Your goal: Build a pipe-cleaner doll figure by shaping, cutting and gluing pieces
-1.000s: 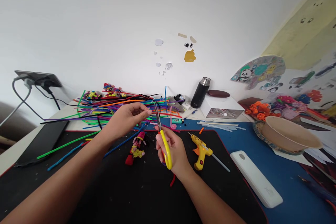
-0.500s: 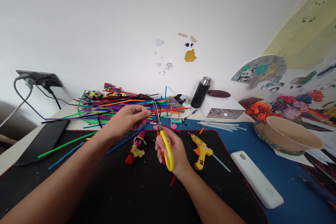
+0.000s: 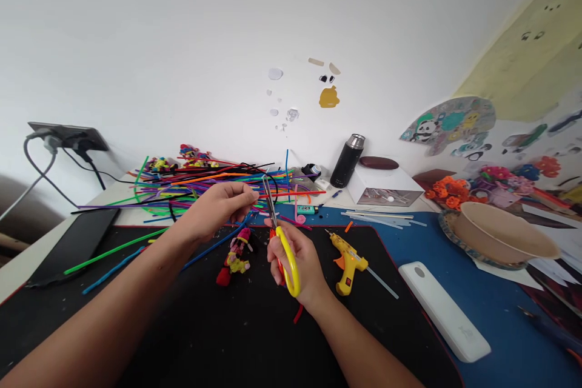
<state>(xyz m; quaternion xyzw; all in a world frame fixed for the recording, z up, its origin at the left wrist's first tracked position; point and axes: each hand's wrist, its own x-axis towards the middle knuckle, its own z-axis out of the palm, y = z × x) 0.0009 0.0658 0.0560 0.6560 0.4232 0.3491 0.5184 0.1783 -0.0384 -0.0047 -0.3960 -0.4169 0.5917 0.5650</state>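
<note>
My left hand (image 3: 230, 206) pinches the end of a red pipe cleaner (image 3: 302, 193), which sticks out to the right. In my right hand (image 3: 297, 257) are scissors (image 3: 289, 257) with a yellow handle, their blades pointing up and lying across the pipe cleaner close to my left fingertips. The blades look nearly closed. Below my hands, a small pipe-cleaner figure (image 3: 236, 257) in red, pink and yellow lies on the black mat (image 3: 191, 333). A short red piece (image 3: 298, 314) shows under my right wrist.
Many coloured pipe cleaners (image 3: 204, 179) are heaped along the wall. A yellow glue gun (image 3: 349, 264) rests right of my right hand, near a long white case (image 3: 445, 312). Farther back stand a black flask (image 3: 348, 160) and a white box (image 3: 386, 185). A phone-like black slab (image 3: 75, 245) lies left.
The scissor blades have come closer together, and my right hand has shifted very slightly left. My left hand stays nearly still with the red pipe cleaner.
</note>
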